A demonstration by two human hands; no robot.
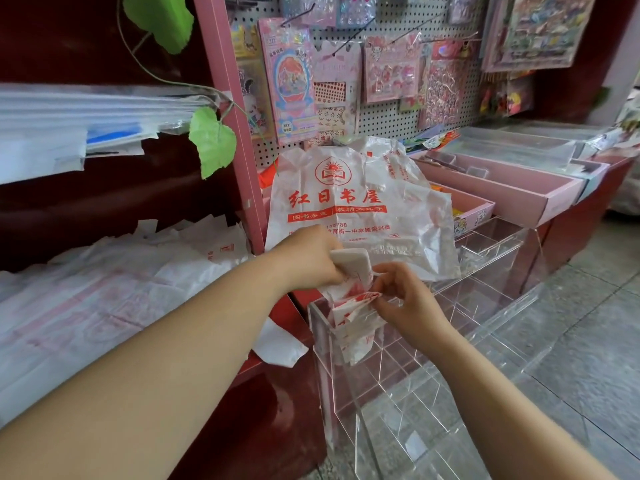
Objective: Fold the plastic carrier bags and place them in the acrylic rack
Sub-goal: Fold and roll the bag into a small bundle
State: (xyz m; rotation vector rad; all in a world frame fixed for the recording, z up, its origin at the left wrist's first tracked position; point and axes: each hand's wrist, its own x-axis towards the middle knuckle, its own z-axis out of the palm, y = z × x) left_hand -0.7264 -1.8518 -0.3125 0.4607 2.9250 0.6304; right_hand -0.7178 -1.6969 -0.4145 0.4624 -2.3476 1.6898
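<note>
L hand [308,254] grips a folded carrier bag [353,260] just above the acrylic rack [346,403], near corner slot. R hand [408,303] pinches crumpled printed plastic [353,308] at that slot's mouth (same bag? unclear). Best: hold the fold tight, feed straight down.

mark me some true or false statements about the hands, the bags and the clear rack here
1. The left hand grips a folded white bag. True.
2. The right hand holds nothing. False: it pinches a red-printed bag at the top of the acrylic rack.
3. An unfolded carrier bag with red print lies spread behind both hands. True.
4. The pile of bags lies on the floor. False: it lies on the red shelf unit at the left.
</note>
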